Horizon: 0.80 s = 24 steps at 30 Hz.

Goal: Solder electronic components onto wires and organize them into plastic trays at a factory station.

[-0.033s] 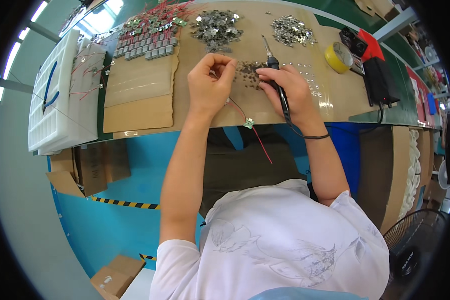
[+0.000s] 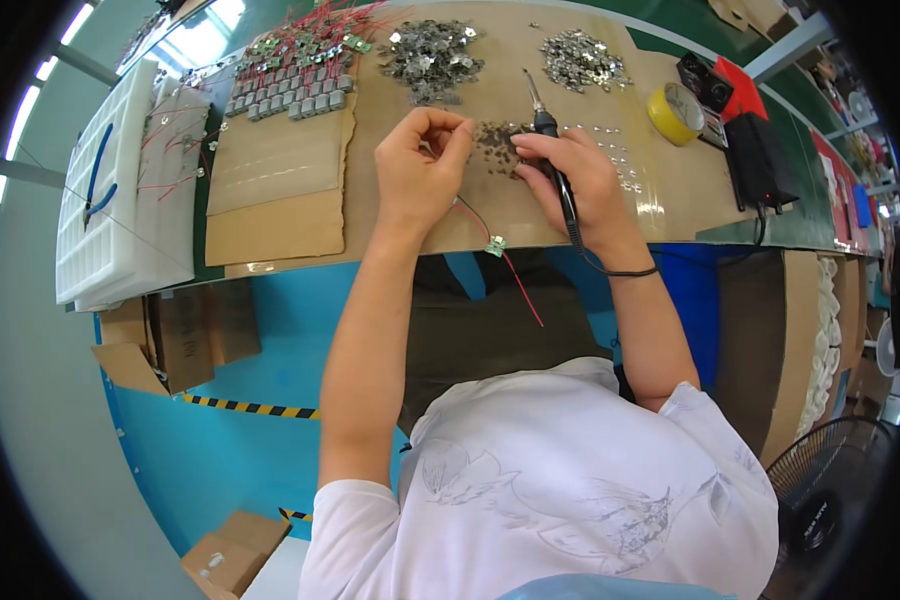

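My right hand (image 2: 587,187) is closed around a black soldering iron (image 2: 547,124), its bare metal tip pointing up and away from me. My left hand (image 2: 420,172) is curled, thumb and forefinger pinched together; whatever they hold is hidden. Dark and red wires run from beside that hand to a small green circuit board (image 2: 496,245) at the table's near edge. From the board a loose red wire (image 2: 526,292) hangs over my lap. Between my hands lie scattered small dark brown bits (image 2: 494,143). Small shiny metal pieces (image 2: 625,160) sit in rows beyond my right hand.
Small motors (image 2: 295,98) with red wires and boards stand on cardboard at the far left. Two heaps of metal parts, one darker (image 2: 433,58) and one shinier (image 2: 582,62), lie behind. Blue pliers (image 2: 98,180) rest on a white foam tray (image 2: 80,240). Yellow tape (image 2: 676,114) stands right.
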{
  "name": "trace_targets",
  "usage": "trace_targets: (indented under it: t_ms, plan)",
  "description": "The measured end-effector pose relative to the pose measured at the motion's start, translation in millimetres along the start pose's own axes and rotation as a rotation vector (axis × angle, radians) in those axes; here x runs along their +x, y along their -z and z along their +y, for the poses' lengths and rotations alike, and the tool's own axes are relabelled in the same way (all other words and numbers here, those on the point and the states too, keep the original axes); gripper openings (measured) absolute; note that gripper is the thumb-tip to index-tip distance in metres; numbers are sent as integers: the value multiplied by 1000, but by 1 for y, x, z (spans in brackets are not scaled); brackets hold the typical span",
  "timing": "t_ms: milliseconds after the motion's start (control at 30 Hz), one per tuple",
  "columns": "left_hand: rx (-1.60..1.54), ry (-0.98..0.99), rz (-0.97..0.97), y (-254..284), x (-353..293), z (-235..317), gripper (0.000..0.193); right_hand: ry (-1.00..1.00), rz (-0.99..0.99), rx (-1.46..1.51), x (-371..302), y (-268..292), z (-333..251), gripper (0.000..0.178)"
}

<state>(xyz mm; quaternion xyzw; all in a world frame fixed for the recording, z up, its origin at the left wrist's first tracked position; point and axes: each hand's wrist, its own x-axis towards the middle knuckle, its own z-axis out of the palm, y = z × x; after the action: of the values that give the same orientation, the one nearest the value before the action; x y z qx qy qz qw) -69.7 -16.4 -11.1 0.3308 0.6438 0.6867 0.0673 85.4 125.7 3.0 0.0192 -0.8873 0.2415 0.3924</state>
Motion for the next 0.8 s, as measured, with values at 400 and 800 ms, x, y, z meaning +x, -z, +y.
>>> trace_targets:
  t_ms: [400,800]
  plan:
    - [196,-28,-90,-1,-4,-6,11,-319,103,184,-34,16,-11,39]
    - [290,-129,-181,-3,-5,3,7,-349,283,245,-53,18,-17,16]
